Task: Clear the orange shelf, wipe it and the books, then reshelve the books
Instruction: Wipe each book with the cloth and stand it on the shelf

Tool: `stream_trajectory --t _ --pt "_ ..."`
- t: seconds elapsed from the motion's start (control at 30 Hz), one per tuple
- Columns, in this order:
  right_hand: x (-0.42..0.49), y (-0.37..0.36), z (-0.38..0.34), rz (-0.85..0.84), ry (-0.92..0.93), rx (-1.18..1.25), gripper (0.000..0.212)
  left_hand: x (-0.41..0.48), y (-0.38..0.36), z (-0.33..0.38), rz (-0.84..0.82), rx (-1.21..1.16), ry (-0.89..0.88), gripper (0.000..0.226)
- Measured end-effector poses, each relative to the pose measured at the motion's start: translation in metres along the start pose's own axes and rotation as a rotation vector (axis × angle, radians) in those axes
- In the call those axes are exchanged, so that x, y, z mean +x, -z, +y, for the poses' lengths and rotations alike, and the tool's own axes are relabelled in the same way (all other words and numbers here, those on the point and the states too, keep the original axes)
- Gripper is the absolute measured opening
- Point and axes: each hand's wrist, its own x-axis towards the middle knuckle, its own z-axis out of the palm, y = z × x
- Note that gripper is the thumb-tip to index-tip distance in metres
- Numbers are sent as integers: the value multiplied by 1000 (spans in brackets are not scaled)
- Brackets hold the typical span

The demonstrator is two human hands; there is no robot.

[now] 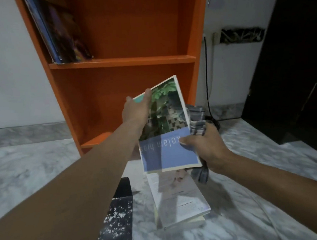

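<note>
A thin paperback book (165,126) is held in the air in front of the orange shelf (130,28), tilted, between both hands. Its glossy cover has a photo of green leaves and a plain blue band with pale lettering. The lettering is upside down to the camera and partly covered, reading roughly "kolam hias". The left hand (136,110) grips the far corner, fingers curled over the edge. The right hand (205,146) pinches the near corner with its thumb on the blue band, and it also clutches a soft grey checked cloth (196,121).

The shelf is smooth painted board with flat, square-edged panels. A few leaning books (61,33) rest against the left wall of its upper compartment. On the veined marble floor (45,164) below lies a stack of books (179,196) with a pale cover on top, its print too small to read. Beside it is a black book (117,215) speckled with white. A black cable (206,70) hangs down the wall.
</note>
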Motion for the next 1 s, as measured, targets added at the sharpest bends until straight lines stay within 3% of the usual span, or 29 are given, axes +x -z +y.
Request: stream_trajectory --t 0.07,0.13,0.2,0.27,0.33,0.4,0.47,0.5,0.6,0.7,0.8,0.87,0.93,1.0 --pt "-1 8 -1 -25 -58 147 20 4 19 -12 -35 -94 138 76" --pt "-3 13 2 -39 -114 219 26 9 33 -20 -235 -247 217 43" --pt "-5 17 13 -23 -154 193 22 14 40 -21 -328 -229 98 21" --pt "-7 19 25 1 -185 94 23 15 37 -19 -296 -201 -28 23" --pt "-3 20 31 121 -185 18 27 13 33 -18 -247 -179 -108 24" --pt "11 26 17 372 -125 -37 18 12 31 -19 -226 -149 -157 22" --pt "32 37 -12 551 39 -96 3 17 30 -23 -228 -147 -157 21" --pt "43 43 -30 558 153 -177 6 18 29 -24 -236 -158 -146 21" --pt "51 41 -58 356 452 -433 23 17 20 -24 -250 -197 -134 21" --pt "20 18 -5 165 657 -869 54 13 14 -21 -220 -222 -158 20" --pt "-30 22 79 -121 724 -1008 31 18 28 -20 -123 -257 -183 17" --pt "-54 34 90 -303 827 -1052 31 22 39 -24 -82 -206 -198 17" --pt "-49 40 62 -234 786 -943 31 27 44 -30 -55 -127 -210 16" --pt "-22 41 12 -54 840 -689 34 28 43 -34 -52 -97 -203 16"
